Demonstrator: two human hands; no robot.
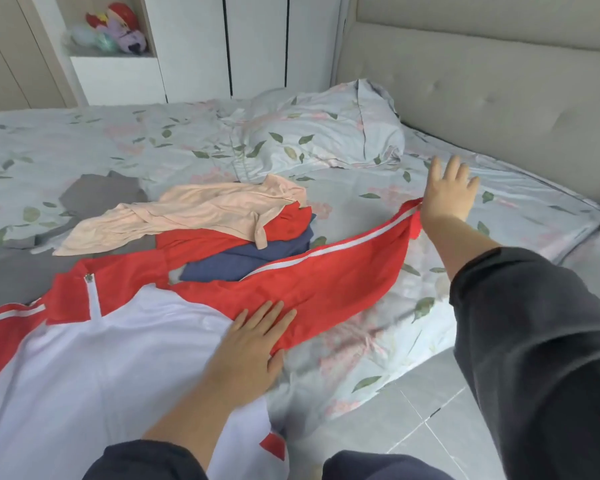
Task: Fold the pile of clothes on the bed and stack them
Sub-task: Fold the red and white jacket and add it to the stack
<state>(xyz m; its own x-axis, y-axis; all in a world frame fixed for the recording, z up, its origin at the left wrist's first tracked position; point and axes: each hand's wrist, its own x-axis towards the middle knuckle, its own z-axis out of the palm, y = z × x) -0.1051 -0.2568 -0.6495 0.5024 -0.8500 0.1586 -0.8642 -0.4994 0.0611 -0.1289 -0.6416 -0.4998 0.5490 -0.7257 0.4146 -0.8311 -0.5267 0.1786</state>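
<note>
Several unfolded garments (194,216) lie on the bed (84,140), just behind a red-and-white jacket (101,358). On the jacket's shoulder the left hand (253,344) presses flat, grip apart. At the jacket's outstretched sleeve (343,268), the right hand (447,199) meets the cuff, grip also apart. The fabric looks soft, light and probably slippery; cuffs and hem seem the best holds.

On the bed (506,216), the left grip (250,348) presses flat on a red and white jacket (118,358) where its red sleeve (326,271) begins, the right grip (447,195) rests with fingers spread at the sleeve's cuff, and a pile of clothes (205,211) lies just beyond.
</note>
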